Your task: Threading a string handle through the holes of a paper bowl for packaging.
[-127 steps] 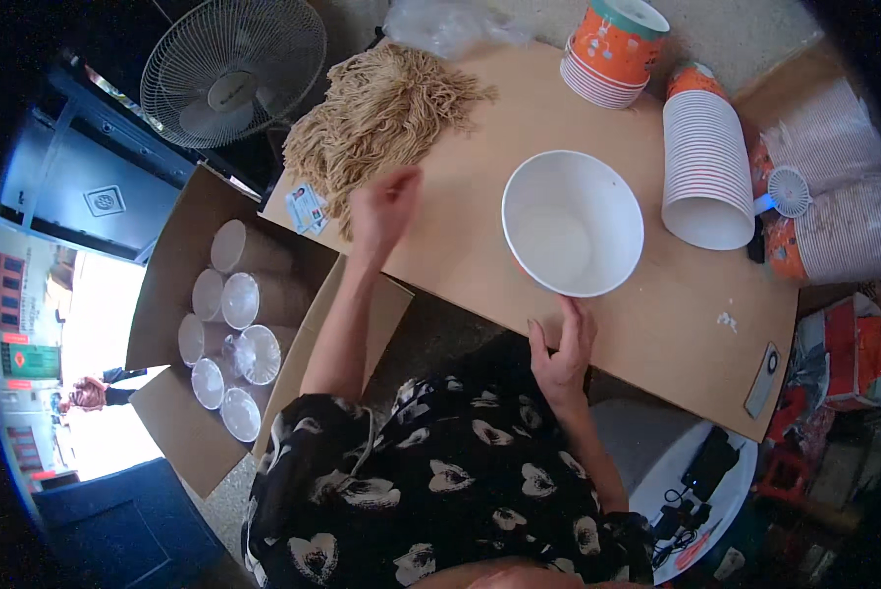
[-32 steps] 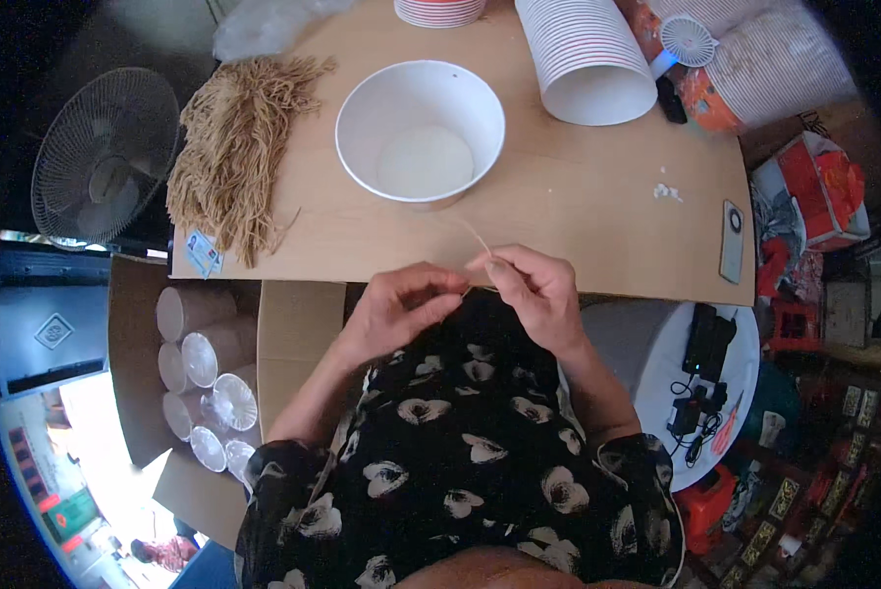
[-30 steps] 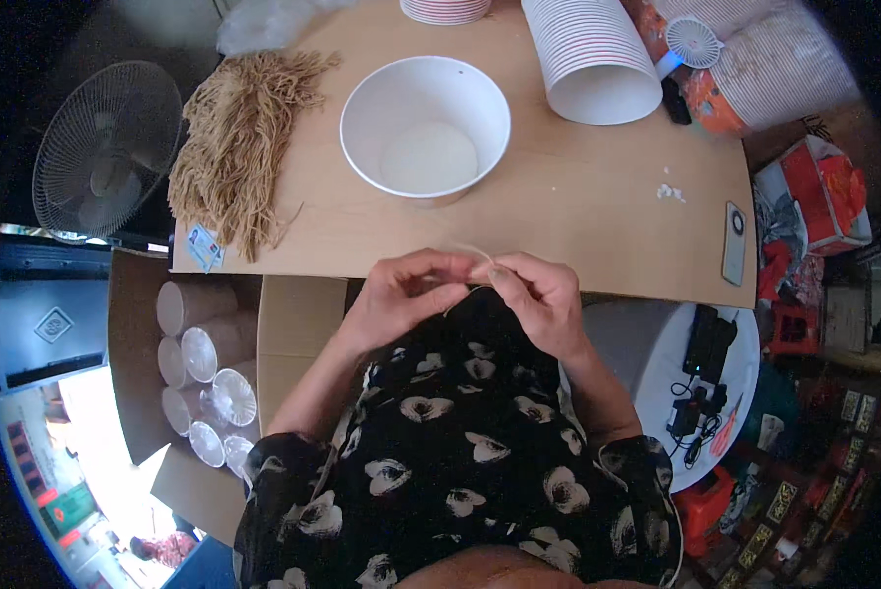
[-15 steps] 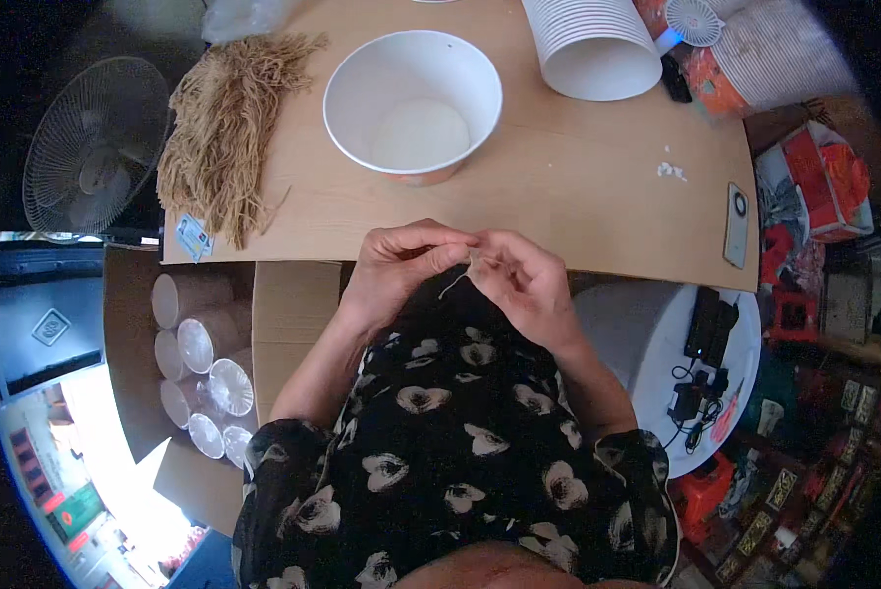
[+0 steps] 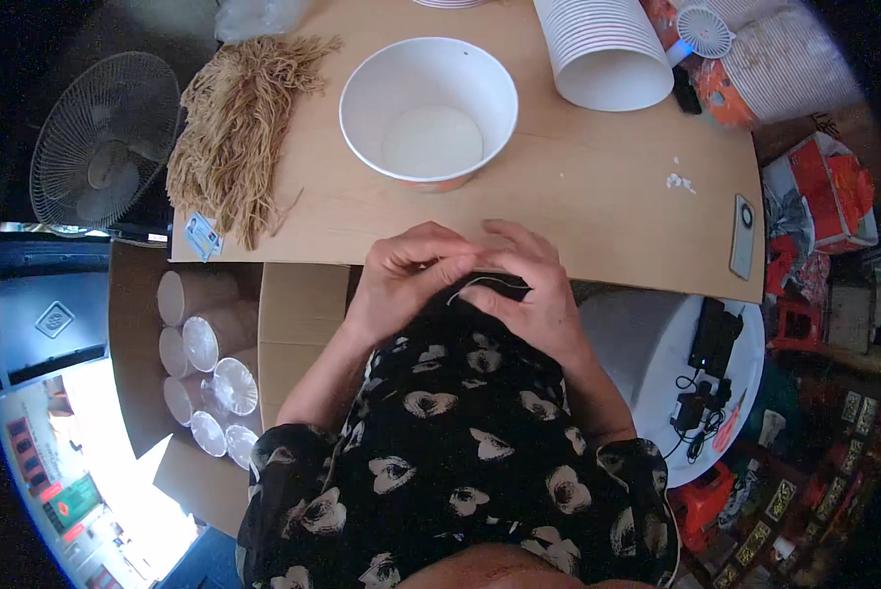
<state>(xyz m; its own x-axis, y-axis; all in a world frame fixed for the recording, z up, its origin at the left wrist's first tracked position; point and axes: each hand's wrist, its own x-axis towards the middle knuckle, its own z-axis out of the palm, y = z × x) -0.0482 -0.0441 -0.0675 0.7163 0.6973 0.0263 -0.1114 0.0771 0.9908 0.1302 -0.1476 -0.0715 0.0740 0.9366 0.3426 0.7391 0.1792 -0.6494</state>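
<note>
My left hand (image 5: 406, 277) is closed in a pinch, thumb against forefinger, at the table's near edge. A thin pale string (image 5: 494, 277) hangs in a loop just below the fingertips, against my dark patterned clothing. My right hand (image 5: 536, 296) is beside it with thumb and fingers apart. Its forefinger reaches to the left fingertips, and its thumb lies near the string. Where the string's upper part runs is hidden by the fingers. Beyond the hands stands a large white paper bucket (image 5: 362, 108), mouth toward me, with a pale round bottom showing inside.
A heap of tan strings (image 5: 234, 133) lies at left beside a small blue card (image 5: 202, 236). Stacked white buckets (image 5: 612, 74) lie at back right, near a small fan (image 5: 703, 31). A phone (image 5: 743, 236) rests at right. Below left, a carton (image 5: 298, 304) adjoins several wrapped stacks (image 5: 234, 385).
My right thumb and fingers have spread away from the pinch, and the string now shows as a longer loop. My left hand remains pinched. The whole view has shifted slightly.
</note>
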